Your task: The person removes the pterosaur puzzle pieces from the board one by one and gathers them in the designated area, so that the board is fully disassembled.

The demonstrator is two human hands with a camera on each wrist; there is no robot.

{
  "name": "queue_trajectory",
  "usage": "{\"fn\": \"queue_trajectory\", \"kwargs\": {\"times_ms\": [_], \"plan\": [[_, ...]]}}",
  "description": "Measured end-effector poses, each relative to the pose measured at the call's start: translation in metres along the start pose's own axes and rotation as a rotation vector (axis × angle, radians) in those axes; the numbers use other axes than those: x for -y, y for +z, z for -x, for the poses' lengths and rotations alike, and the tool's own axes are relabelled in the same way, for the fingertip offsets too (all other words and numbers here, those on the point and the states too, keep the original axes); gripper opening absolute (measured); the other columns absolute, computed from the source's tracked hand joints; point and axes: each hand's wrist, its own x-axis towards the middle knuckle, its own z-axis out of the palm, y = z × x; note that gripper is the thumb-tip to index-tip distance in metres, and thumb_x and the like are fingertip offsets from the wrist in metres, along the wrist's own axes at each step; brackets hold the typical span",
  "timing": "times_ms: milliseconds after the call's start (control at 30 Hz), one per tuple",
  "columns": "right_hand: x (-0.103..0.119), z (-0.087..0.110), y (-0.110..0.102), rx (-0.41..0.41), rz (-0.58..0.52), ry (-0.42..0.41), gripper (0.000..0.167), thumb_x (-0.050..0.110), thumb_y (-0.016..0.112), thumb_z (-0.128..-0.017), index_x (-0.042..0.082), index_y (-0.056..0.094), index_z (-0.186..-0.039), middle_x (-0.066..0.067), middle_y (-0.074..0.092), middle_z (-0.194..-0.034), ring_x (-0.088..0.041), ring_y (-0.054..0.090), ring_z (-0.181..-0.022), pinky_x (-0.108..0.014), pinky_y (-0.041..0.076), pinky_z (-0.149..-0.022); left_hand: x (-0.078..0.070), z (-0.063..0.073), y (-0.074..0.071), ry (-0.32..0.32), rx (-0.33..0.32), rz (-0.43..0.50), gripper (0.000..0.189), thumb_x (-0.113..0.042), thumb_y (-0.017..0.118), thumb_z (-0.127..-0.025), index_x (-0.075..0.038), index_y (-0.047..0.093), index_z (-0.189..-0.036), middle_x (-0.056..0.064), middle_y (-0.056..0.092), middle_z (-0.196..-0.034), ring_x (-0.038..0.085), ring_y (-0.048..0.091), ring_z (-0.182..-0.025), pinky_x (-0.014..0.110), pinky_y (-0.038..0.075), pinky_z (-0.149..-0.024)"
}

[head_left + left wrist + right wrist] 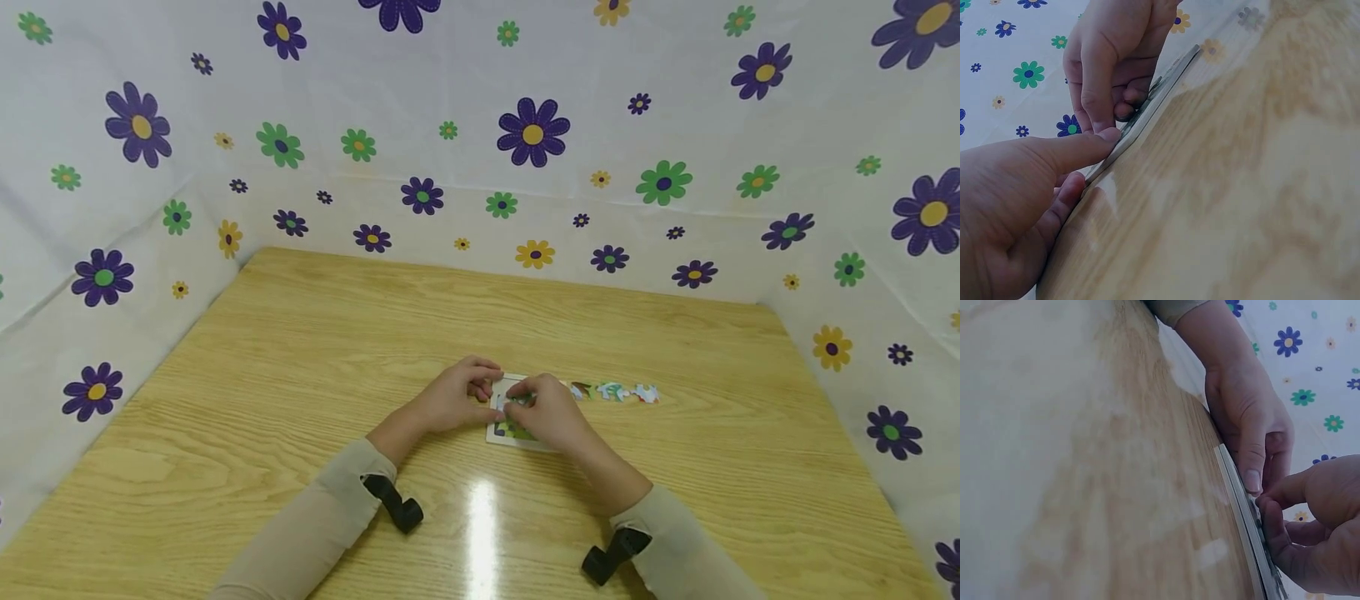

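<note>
A small jigsaw puzzle board (492,433) with a pale rim and a green printed picture lies on the table. My left hand (452,397) holds its left side, the thumb on the rim near the picture and the other fingers around the upper left corner. My right hand (553,414) reaches over the board, its thumb and index finger pinching a small puzzle piece at the picture's left part; the fingers hide most of it. In the left wrist view the board's edge (1154,112) runs beside both hands. The right wrist view shows the two hands' fingertips nearly meeting over the board (1241,512).
Several loose puzzle pieces (612,391) lie in a row right of the board. The wooden table (300,333) is bordered at the back and sides by white cloth (450,83) with printed flowers. A glare streak (482,533) shows on the tabletop in front.
</note>
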Motion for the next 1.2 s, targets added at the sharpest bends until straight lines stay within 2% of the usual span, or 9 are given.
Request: {"fn": "queue_trajectory", "kwargs": {"times_ms": [267,333,433,533,667,867,1067,1200], "plan": [[0.002,0.000,-0.002,0.047,-0.007,0.031,0.017,0.012,0.067,-0.095,0.000,0.069,-0.106,-0.005,0.069,-0.077,-0.013,0.062,-0.062,-0.024,0.048,-0.053,0.000,0.001,-0.001,-0.009,0.024,0.012,0.063,-0.016,0.083,-0.083,-0.001,0.056,-0.138,0.007,0.047,-0.141,0.013,0.055,-0.102,0.025,0.051,-0.091],[0.003,0.001,-0.002,0.054,-0.011,0.034,0.016,0.013,0.067,-0.095,0.001,0.068,-0.107,-0.006,0.069,-0.081,-0.013,0.063,-0.064,-0.025,0.049,-0.054,0.000,0.001,-0.001,-0.005,0.026,0.009,0.063,-0.016,0.083,-0.083,-0.001,0.056,-0.138,0.007,0.047,-0.141,0.013,0.055,-0.102,0.025,0.050,-0.091],[0.003,0.000,-0.003,0.067,-0.010,0.020,0.019,0.014,0.066,-0.096,0.002,0.068,-0.112,-0.008,0.070,-0.093,-0.013,0.064,-0.067,-0.026,0.051,-0.057,0.001,0.001,-0.001,0.000,0.027,-0.005,0.062,-0.017,0.083,-0.084,-0.001,0.057,-0.138,0.006,0.048,-0.141,0.013,0.055,-0.103,0.026,0.050,-0.091],[0.001,-0.001,-0.004,0.090,-0.001,-0.013,0.022,0.014,0.064,-0.098,0.003,0.069,-0.117,-0.008,0.071,-0.099,-0.012,0.065,-0.067,-0.028,0.052,-0.059,0.001,0.001,-0.001,0.007,0.031,-0.017,0.062,-0.017,0.083,-0.084,-0.001,0.057,-0.138,0.006,0.048,-0.141,0.013,0.055,-0.103,0.026,0.051,-0.091],[-0.001,-0.002,-0.005,0.112,-0.007,-0.036,0.022,0.016,0.063,-0.099,0.003,0.071,-0.116,-0.007,0.072,-0.095,-0.012,0.064,-0.066,-0.028,0.051,-0.058,0.002,0.001,-0.002,0.021,0.040,-0.035,0.063,-0.019,0.084,-0.083,-0.001,0.057,-0.138,0.007,0.048,-0.141,0.013,0.056,-0.103,0.025,0.051,-0.091],[-0.002,-0.002,-0.007,0.123,-0.081,-0.008,0.022,0.018,0.064,-0.099,0.006,0.070,-0.116,-0.007,0.070,-0.100,-0.015,0.065,-0.074,-0.030,0.053,-0.064,0.002,0.002,-0.003,0.030,0.060,-0.064,0.068,-0.024,0.086,-0.081,-0.002,0.056,-0.139,0.006,0.048,-0.140,0.013,0.056,-0.104,0.025,0.050,-0.091],[-0.007,-0.004,-0.010,0.145,-0.175,-0.007,0.022,0.017,0.063,-0.100,0.003,0.069,-0.116,-0.011,0.068,-0.102,-0.016,0.066,-0.080,-0.032,0.057,-0.074,-0.001,0.002,-0.004,0.016,0.070,-0.059,0.069,-0.025,0.085,-0.082,-0.003,0.056,-0.140,0.006,0.047,-0.142,0.013,0.055,-0.105,0.026,0.050,-0.092],[-0.011,-0.007,-0.010,0.159,-0.244,-0.002,0.023,0.018,0.064,-0.099,0.002,0.069,-0.114,-0.009,0.068,-0.095,-0.016,0.062,-0.077,-0.029,0.056,-0.072,-0.001,0.003,-0.004,0.014,0.066,-0.063,0.069,-0.026,0.086,-0.081,-0.003,0.056,-0.139,0.006,0.047,-0.142,0.014,0.056,-0.106,0.026,0.050,-0.093]]}}
